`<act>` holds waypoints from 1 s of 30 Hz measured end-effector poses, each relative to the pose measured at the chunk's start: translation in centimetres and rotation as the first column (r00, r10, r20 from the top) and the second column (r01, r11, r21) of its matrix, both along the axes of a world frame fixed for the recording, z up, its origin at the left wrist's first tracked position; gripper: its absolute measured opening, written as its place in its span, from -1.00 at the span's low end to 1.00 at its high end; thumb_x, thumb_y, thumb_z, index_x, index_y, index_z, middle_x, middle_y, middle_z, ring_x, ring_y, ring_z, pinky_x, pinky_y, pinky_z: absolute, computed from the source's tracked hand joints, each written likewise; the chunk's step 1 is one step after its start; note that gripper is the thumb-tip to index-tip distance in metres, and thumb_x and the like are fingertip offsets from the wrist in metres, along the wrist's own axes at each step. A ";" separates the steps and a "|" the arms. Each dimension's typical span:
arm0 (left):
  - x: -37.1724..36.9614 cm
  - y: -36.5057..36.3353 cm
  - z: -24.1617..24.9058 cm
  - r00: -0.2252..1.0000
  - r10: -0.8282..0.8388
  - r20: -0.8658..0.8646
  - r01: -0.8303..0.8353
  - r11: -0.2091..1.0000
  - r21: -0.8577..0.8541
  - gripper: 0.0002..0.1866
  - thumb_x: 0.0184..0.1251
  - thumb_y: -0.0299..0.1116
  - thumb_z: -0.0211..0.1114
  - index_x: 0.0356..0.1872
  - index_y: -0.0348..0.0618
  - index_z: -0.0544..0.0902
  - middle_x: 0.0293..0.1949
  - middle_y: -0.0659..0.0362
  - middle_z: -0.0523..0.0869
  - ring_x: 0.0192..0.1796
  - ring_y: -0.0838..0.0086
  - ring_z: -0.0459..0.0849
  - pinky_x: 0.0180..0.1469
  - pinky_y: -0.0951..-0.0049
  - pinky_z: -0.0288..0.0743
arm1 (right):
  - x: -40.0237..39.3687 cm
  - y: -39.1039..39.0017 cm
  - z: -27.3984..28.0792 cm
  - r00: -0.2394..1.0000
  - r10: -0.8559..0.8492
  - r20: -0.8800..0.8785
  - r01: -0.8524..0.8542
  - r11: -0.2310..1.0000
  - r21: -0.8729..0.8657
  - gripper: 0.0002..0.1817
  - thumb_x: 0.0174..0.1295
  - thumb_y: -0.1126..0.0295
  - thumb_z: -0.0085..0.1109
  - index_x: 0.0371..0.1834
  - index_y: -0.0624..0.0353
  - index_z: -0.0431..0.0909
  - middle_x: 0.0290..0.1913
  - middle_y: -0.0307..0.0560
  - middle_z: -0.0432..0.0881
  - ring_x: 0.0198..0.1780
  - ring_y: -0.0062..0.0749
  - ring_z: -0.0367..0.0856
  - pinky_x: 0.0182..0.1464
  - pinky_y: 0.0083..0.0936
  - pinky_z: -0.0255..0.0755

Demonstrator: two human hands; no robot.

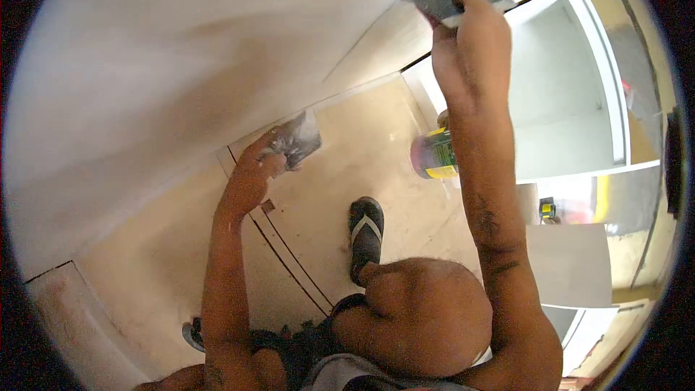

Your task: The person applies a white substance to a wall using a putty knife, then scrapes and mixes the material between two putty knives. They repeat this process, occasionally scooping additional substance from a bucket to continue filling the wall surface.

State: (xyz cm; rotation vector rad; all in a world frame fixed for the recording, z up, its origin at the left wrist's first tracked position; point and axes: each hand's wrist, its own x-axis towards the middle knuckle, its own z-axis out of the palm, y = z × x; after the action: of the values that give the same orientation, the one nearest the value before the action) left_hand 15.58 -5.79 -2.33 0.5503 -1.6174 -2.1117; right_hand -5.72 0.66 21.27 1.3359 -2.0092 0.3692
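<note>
My right hand (474,36) is raised at the top right, its fingers closed round a wide, dark flat-bladed scraper (463,0) that lies against the pale wall (181,36). Lower and to the left, my left hand (260,166) grips a smaller flat plate (304,134) with whitish smears on its dark surface. This plate is over the floor, close to the foot of the wall. Its handle, if any, is hidden by the fingers.
A can (433,154) with a yellow and green label stands on the tan floor (362,145), partly behind my right forearm. White open shelving (557,87) is at the right. A sandalled foot (366,235) and bent knee are below.
</note>
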 end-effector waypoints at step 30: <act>-5.6 1.8 9.1 0.933 -0.286 -0.220 -0.050 0.501 -0.864 -0.44 0.15 -0.58 0.22 0.22 0.11 0.55 0.30 0.03 0.46 0.36 0.01 0.40 0.37 0.13 0.33 | 1.6 12.1 -12.2 -0.878 0.479 0.004 0.437 0.804 -0.402 -0.67 0.21 0.35 0.17 0.04 0.15 0.49 -0.11 -0.03 0.64 -0.11 -0.28 0.65 -0.03 -0.35 0.54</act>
State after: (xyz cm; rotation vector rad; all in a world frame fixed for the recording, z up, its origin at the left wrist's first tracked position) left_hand 9.97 -4.03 6.78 -0.2772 -2.2261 -1.0651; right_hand -4.16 12.75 9.03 0.0849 0.5286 -1.7253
